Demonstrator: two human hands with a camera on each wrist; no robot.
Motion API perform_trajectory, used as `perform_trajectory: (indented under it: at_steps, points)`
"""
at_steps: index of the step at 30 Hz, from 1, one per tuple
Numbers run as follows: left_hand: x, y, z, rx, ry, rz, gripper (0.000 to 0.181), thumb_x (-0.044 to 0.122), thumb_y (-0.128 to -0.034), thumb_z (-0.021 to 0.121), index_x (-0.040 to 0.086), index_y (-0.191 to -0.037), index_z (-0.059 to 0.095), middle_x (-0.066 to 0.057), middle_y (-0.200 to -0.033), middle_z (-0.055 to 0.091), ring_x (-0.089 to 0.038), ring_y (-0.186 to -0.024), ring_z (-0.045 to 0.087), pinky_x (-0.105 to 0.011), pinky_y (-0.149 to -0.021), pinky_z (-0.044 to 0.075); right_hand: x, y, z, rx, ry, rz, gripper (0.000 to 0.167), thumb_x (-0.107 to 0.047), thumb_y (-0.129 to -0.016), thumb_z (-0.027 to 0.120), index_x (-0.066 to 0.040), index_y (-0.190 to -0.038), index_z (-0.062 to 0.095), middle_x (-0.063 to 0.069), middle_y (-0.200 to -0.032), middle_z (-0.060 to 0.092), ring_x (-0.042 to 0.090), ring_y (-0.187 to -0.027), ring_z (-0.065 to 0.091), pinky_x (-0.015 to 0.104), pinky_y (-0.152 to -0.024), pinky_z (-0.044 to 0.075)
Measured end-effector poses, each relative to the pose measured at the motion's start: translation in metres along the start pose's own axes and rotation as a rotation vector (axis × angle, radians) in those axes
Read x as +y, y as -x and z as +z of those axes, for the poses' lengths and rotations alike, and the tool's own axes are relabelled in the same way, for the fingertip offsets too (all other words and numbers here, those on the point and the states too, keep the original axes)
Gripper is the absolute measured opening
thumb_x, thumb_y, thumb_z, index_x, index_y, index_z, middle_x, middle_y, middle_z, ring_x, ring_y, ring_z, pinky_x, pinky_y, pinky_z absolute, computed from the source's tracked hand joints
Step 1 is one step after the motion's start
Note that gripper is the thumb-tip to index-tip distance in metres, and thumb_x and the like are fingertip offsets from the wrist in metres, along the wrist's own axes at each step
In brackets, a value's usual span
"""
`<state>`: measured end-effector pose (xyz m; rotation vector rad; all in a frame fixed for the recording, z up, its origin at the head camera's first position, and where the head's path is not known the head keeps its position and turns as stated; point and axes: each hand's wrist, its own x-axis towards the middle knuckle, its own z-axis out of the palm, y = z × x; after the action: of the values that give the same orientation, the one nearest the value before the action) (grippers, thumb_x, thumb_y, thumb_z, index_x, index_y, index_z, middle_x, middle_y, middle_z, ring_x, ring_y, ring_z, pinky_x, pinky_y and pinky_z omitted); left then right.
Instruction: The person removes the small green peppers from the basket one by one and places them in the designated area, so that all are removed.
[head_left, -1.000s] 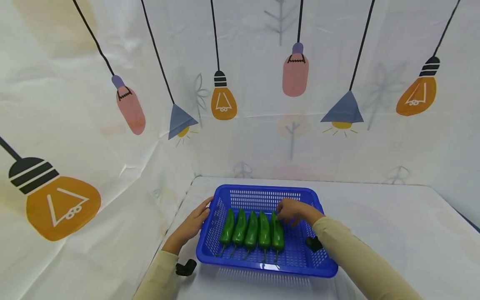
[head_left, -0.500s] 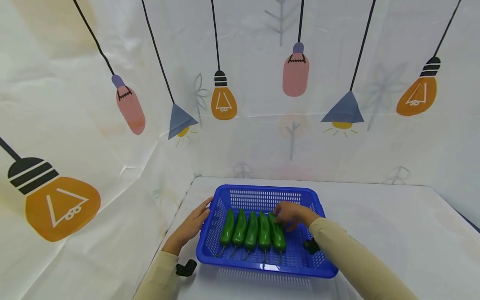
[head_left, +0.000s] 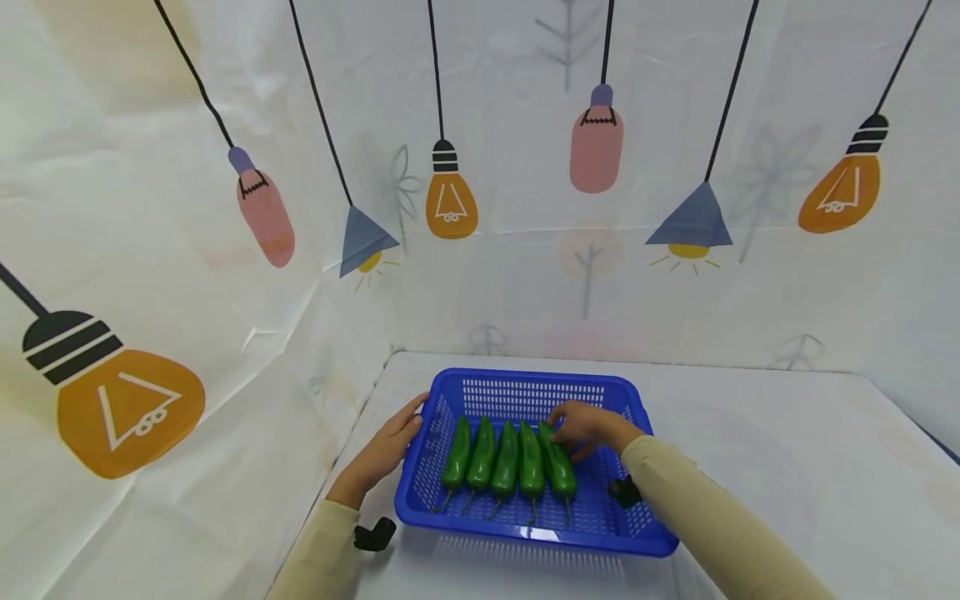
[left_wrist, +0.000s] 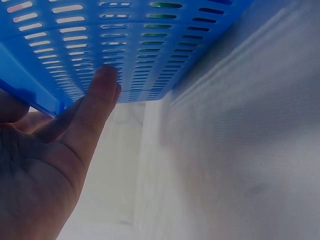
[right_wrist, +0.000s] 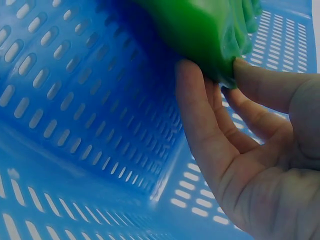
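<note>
Several green chili peppers lie side by side in a blue plastic basket, stems toward the person. At the row's right end, the last pepper slants, its stem end apart from its neighbour. My right hand pinches this pepper's pointed far end between thumb and fingers; the right wrist view shows the thumb and a finger on either side of the tip. My left hand rests against the basket's left side. In the left wrist view its thumb lies straight along the slotted outer wall.
The basket stands on a white-covered table. White sheeting with printed lamps hangs behind it and along the left. Inside the basket, bare slotted floor shows right of the peppers. Dark wrist cameras sit on both wrists.
The rightmost pepper has turned, its stem end swinging right, away from its neighbour. My right hand has shifted slightly left and down at its tip. The left hand has stayed at the basket.
</note>
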<state>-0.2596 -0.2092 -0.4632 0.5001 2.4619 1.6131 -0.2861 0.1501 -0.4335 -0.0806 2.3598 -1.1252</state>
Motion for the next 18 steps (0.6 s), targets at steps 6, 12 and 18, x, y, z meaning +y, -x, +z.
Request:
perform_trajectory:
  at_steps: [6,12,18]
  points:
    - [0.001,-0.001,0.000,-0.013,0.025,0.006,0.052,0.021,-0.1126,0.033,0.009,-0.162,0.022,-0.028,-0.151,0.042,-0.043,-0.128,0.051,-0.061,-0.101,0.043,-0.002,0.002,-0.003,0.004,-0.028,-0.006,0.038,0.000,-0.095,0.064,0.007,-0.131,0.056,0.019,-0.105,0.067,0.036,-0.096,0.069,0.045,-0.072,0.059]
    - [0.001,-0.001,0.000,-0.020,0.029,0.003,0.052,0.021,-0.1128,0.032,0.009,-0.162,0.021,-0.028,-0.152,0.041,-0.042,-0.129,0.051,-0.060,-0.102,0.043,-0.001,0.003,-0.012,0.019,-0.052,-0.001,0.041,-0.001,-0.095,0.064,0.008,-0.134,0.055,0.019,-0.108,0.067,0.034,-0.096,0.069,0.044,-0.073,0.059]
    - [0.002,-0.001,-0.001,-0.013,0.021,-0.001,0.052,0.021,-0.1126,0.032,0.009,-0.162,0.022,-0.027,-0.153,0.040,-0.042,-0.129,0.051,-0.061,-0.102,0.042,-0.001,0.006,-0.019,0.024,-0.088,-0.038,0.040,0.000,-0.096,0.062,0.009,-0.135,0.053,0.022,-0.108,0.067,0.037,-0.098,0.069,0.047,-0.076,0.059]
